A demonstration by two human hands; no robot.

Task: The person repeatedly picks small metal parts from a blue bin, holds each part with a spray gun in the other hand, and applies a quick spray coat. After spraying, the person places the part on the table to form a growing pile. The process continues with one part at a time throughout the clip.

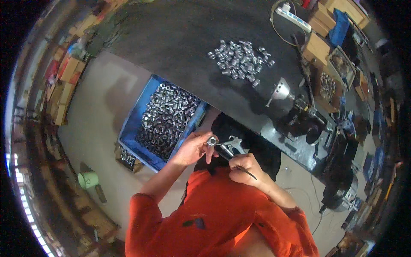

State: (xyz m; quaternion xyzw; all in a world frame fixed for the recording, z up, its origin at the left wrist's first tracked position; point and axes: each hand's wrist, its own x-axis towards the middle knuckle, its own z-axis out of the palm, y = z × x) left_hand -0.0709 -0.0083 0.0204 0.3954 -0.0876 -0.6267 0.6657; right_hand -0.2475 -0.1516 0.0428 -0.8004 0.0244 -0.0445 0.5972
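My left hand (pixel 192 149) pinches a small shiny metal fitting (pixel 212 141), round with a hole through its middle, between thumb and fingers. Wrapped round a silver air blow gun (pixel 235 144) is my right hand (pixel 248 168), and a thin dark hose or cord trails from beneath it. The gun's front end is close to the fitting; whether they touch I cannot tell. Left of my hands, a blue crate (pixel 132 115) holds a heap of similar metal fittings (pixel 171 113). More loose fittings (pixel 242 62) lie in a pile on the dark workbench (pixel 171 38).
A bench fixture with a silver cone-shaped plate (pixel 281 91) stands on the right of the bench. Cardboard boxes (pixel 317 49) and a white power strip (pixel 294 20) lie at the back right. A smaller carton (pixel 138 166) sits beside the crate. A pale green cup (pixel 88 180) lies on the left.
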